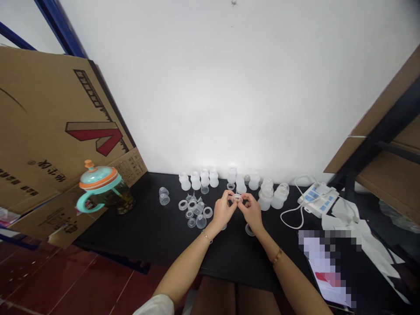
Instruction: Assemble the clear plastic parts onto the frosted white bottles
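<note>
Pinching a white ring (236, 197) between nearly closed fingertips of left hand (224, 210) and right hand (252, 213), just on the near side of a white bottle (241, 184).

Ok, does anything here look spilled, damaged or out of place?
Nothing looks spilled or damaged. The oddest thing is the device screen at lower right: blocky pixelation hides much of its content. The white cable beside the power strip also lies in a loose loop, slightly untidy.
</note>
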### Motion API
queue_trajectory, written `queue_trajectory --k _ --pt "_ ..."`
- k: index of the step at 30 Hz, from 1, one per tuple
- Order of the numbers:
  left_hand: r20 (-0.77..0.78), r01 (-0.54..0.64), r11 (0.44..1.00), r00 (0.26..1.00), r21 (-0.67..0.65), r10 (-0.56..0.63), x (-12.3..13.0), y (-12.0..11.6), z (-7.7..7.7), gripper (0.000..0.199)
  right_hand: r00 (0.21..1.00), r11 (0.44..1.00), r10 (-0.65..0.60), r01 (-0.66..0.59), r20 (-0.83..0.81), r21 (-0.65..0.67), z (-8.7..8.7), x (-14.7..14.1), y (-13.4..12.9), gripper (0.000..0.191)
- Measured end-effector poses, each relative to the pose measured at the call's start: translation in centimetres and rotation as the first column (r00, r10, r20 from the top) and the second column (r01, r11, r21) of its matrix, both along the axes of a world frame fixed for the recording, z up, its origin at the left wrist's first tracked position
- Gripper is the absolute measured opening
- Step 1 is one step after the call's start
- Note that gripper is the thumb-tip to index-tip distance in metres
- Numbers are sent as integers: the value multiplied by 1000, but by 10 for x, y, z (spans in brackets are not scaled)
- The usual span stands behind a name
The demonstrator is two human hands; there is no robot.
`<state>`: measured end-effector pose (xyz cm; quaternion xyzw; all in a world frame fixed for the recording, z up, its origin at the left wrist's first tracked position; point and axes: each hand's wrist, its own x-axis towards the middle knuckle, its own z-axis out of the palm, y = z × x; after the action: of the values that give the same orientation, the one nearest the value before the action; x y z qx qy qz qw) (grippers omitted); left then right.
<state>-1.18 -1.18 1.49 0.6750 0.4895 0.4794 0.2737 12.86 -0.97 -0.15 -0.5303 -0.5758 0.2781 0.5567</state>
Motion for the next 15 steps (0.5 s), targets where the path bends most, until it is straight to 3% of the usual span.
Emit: queue_trajectory --k 15 --pt "-13 -4 1000 1000 -13 4 0 1 0 12 1000 1000 -9 9 14 1 2 -1 -1 28"
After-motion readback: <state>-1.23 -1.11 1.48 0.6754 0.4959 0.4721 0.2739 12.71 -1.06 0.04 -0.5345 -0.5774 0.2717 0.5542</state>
